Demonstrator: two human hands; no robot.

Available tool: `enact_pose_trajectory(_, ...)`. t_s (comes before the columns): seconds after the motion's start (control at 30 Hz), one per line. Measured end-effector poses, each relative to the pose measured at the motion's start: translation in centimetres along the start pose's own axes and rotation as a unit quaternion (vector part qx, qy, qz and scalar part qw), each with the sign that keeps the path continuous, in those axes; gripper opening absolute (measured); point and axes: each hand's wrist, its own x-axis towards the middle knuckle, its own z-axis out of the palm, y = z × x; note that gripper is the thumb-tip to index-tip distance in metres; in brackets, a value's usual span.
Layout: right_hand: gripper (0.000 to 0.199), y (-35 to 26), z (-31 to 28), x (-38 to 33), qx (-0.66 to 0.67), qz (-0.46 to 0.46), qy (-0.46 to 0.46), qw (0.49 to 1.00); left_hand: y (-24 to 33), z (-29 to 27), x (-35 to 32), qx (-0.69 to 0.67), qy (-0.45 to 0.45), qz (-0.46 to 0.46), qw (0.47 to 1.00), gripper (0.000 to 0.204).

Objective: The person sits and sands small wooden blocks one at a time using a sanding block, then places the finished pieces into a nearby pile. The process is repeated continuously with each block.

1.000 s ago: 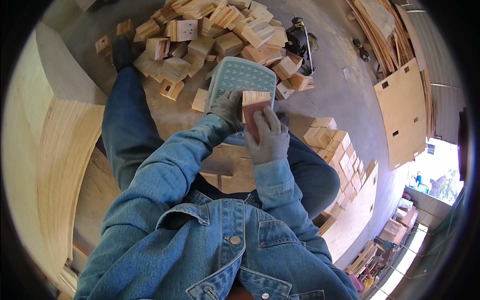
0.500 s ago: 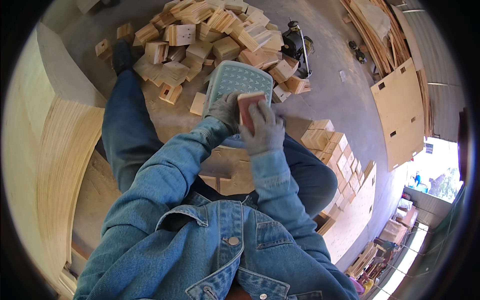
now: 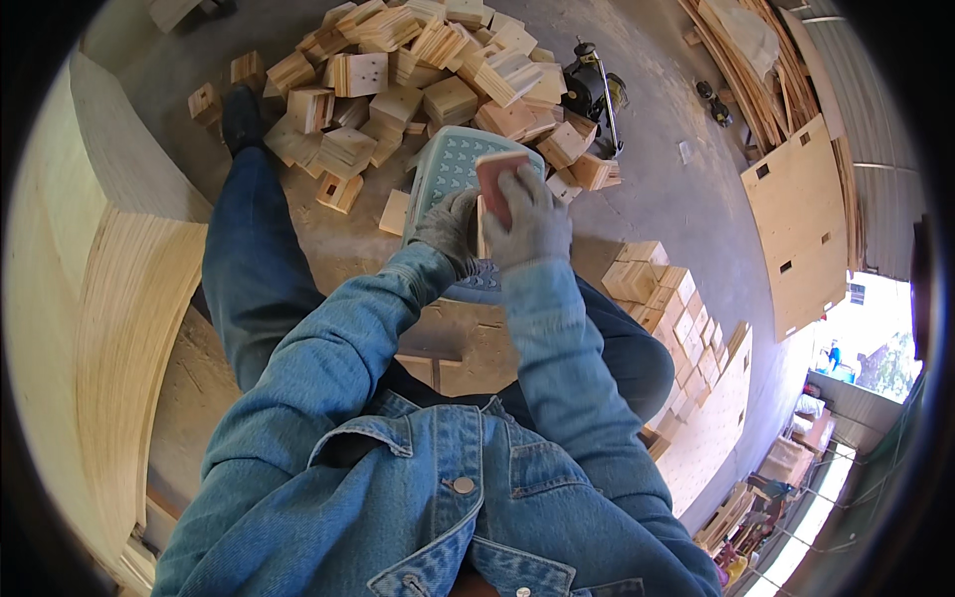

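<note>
My right hand [image 3: 533, 221], in a grey glove, is closed round a reddish-brown sanding block [image 3: 500, 177], its flat pad tilted upward. My left hand [image 3: 450, 231], gloved likewise, grips a pale wooden block [image 3: 481, 231]; only a narrow edge of it shows, the rest being hidden behind the right hand and the pad. Both hands are close together above a light teal plastic stool [image 3: 438, 171] with a raised pattern on its top. The stool stands between my legs.
Beyond the stool lies a loose heap of wooden blocks [image 3: 396, 104], with a black-and-silver wheeled tool [image 3: 600, 95] beside it. Stacked blocks [image 3: 665, 298] stand by my right knee. Tall layered plywood [image 3: 139, 289] rises at left. Cut panels [image 3: 796, 234] lie at right.
My right hand and the sanding block have slid forward and slightly right over the wooden block, with the pad now tilted more. My left hand has stayed almost in place.
</note>
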Motion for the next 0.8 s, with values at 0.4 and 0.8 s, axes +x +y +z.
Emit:
enact_pose_trajectory(0.4,0.060,-0.5,-1.2,-6.3,0.010,0.005,-0.008,1.000,2.5,-2.4,0.4,0.008,-0.027,-0.030,0.999,0.088)
enact_pose_trajectory(0.8,0.056,-1.3,-1.6,-5.7,0.012,-0.020,0.017,1.000,0.5,-1.1,-0.1,0.029,-0.015,0.001,0.999,0.093)
